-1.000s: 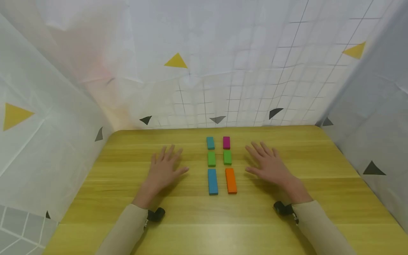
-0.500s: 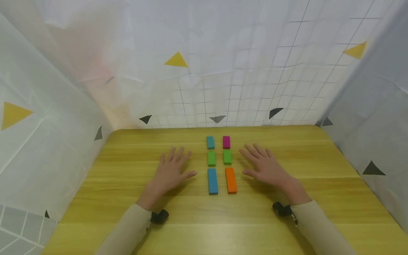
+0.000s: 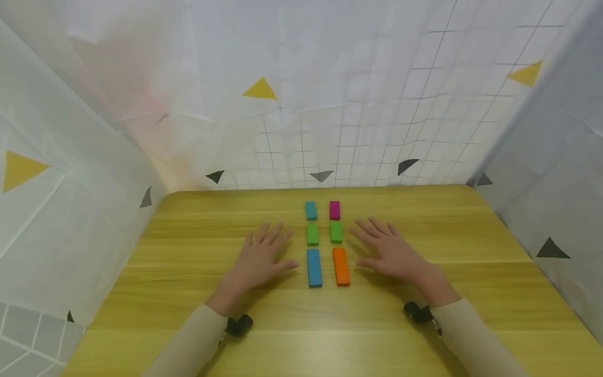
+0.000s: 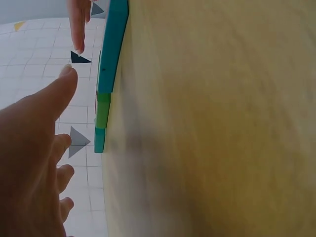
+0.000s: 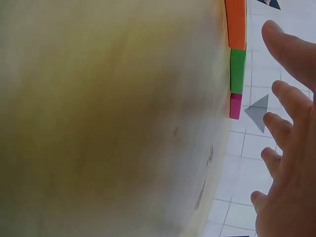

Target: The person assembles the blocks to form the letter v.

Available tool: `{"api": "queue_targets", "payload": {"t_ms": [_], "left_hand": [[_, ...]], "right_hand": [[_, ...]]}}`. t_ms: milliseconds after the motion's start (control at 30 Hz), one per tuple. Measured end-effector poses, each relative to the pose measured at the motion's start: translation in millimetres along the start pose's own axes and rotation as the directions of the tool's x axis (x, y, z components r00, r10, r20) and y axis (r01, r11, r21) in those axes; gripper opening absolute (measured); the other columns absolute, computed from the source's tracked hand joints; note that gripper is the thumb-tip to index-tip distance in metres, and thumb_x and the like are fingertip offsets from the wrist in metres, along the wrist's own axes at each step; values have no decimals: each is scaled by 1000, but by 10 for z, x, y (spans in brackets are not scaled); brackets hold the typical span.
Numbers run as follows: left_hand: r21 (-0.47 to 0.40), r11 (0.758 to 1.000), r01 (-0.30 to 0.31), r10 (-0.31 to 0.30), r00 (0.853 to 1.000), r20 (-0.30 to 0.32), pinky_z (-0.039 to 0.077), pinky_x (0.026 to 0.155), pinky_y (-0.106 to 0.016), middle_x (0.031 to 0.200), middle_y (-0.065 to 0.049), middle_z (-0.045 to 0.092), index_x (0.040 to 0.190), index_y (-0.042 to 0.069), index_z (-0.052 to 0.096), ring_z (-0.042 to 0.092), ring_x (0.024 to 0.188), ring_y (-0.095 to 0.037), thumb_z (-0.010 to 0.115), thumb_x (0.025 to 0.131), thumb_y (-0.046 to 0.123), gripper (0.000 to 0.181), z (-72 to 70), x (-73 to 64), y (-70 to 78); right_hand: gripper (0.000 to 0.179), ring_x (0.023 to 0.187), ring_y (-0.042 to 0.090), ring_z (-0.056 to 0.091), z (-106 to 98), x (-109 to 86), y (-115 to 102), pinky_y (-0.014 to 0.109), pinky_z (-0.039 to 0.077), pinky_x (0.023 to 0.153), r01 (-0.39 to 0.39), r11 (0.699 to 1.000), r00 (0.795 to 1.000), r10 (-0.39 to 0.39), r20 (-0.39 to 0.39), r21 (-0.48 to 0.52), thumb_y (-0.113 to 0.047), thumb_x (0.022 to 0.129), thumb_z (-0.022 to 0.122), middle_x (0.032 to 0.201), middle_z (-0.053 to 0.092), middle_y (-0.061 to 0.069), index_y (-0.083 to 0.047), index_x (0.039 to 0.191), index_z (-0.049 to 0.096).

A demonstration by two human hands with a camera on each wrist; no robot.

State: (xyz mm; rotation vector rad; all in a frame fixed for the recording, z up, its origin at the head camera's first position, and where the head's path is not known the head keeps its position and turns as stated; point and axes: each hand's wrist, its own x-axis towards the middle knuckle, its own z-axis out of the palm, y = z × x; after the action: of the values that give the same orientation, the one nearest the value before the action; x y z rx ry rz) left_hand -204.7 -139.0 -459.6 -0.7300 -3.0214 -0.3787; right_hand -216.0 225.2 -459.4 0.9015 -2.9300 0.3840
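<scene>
Two columns of flat rectangular blocks lie on the wooden table (image 3: 273,345). The left column has a teal block (image 3: 311,210) at the back, a green block (image 3: 313,234) and a longer blue block (image 3: 314,268) nearest. In the right column are a magenta block (image 3: 334,210), a second green block (image 3: 336,232) and a longer orange block (image 3: 341,267). My left hand (image 3: 261,259) hovers left of the blocks, fingers spread, thumb pointing at the blue one. My right hand (image 3: 391,251) mirrors it on the other side, thumb toward the orange block. Both hands hold nothing.
White sheeting with grid lines (image 3: 358,136) hangs behind the table's far edge. More sheeting stands at the left (image 3: 70,220) and right (image 3: 551,183). Each wrist carries a small black camera, the left camera (image 3: 240,325) and the right camera (image 3: 417,312).
My left hand has moved right and slightly nearer, toward the blocks. My right hand has shifted a little left and nearer. The blocks have stayed in place.
</scene>
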Motion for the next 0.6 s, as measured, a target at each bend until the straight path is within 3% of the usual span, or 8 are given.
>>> {"api": "queue_targets", "payload": {"t_ms": [167, 400, 600], "left_hand": [[5, 1000, -30, 30, 1000, 8, 12, 119, -68, 169, 2, 12, 159, 34, 18, 4, 156, -33, 43, 89, 77, 86, 24, -1, 53], [7, 996, -88, 88, 996, 1, 14, 119, -68, 168, 3, 9, 159, 29, 23, 11, 155, -37, 48, 90, 73, 85, 16, -23, 137], [19, 993, -117, 116, 993, 13, 15, 118, -69, 168, 1, 14, 159, 31, 23, 12, 155, -36, 46, 89, 75, 85, 96, -8, 160]], "right_hand": [[80, 153, 40, 17, 24, -6, -45, 73, 14, 115, 21, 1000, 1000, -21, -14, -3, -55, 89, 65, 164, 28, 5, -30, 157, 29], [78, 151, 42, 21, 7, -5, -155, 73, 17, 114, 49, 999, 999, -49, -3, -11, -58, 90, 63, 163, 32, 5, -25, 155, 36], [78, 151, 43, 22, 26, -1, -236, 72, 19, 114, 83, 996, 996, -83, 10, -21, -57, 89, 64, 162, 34, 7, -22, 154, 39]]}}
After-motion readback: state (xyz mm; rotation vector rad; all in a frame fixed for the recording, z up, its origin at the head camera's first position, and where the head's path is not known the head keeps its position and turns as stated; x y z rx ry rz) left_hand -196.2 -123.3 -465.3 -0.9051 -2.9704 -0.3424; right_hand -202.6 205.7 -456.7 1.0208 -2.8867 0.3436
